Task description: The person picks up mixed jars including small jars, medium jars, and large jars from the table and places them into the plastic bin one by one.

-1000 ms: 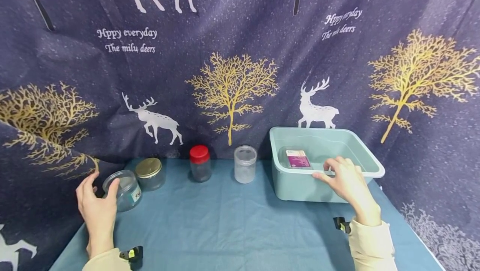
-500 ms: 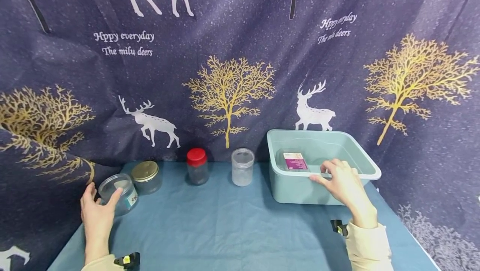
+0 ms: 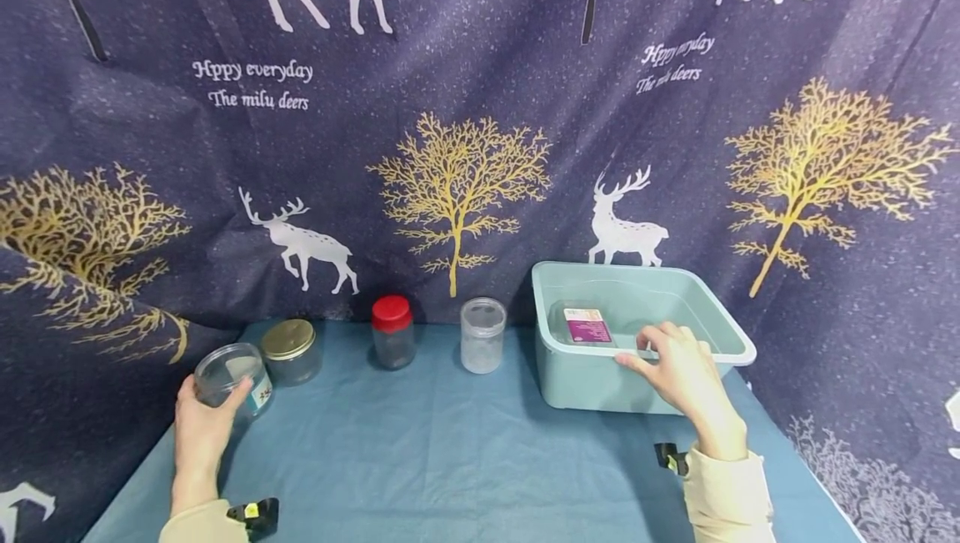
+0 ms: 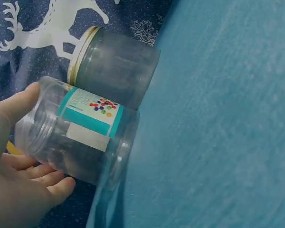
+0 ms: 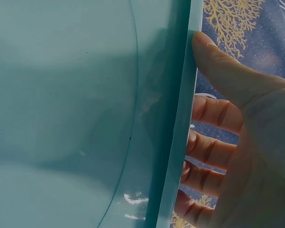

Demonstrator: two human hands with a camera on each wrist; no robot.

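At the far left of the table, my left hand [image 3: 202, 434] holds a clear plastic jar [image 3: 238, 376], thumb on one side and fingers on the other. Its turquoise-and-white label [image 4: 92, 111] faces the left wrist camera. A jar with a gold lid [image 3: 289, 351] stands right beside it. On the right, my right hand [image 3: 686, 380] grips the front rim of a pale green plastic basin [image 3: 600, 376], with the thumb [image 5: 218, 66] against the rim and the fingers over the inner side. Inside the basin lies a clear container with a purple-and-white label [image 3: 587, 326].
A red-lidded jar [image 3: 393, 333] and a frosted clear jar [image 3: 482, 336] stand apart at the back middle. A blue cloth [image 3: 420, 460] covers the table. Behind it hangs a dark curtain [image 3: 465, 51] printed with deer and trees.
My left hand has closed in on the clear jar, its thumb and fingers coming around it. My right hand stays at the basin's rim. The head view has shifted slightly.
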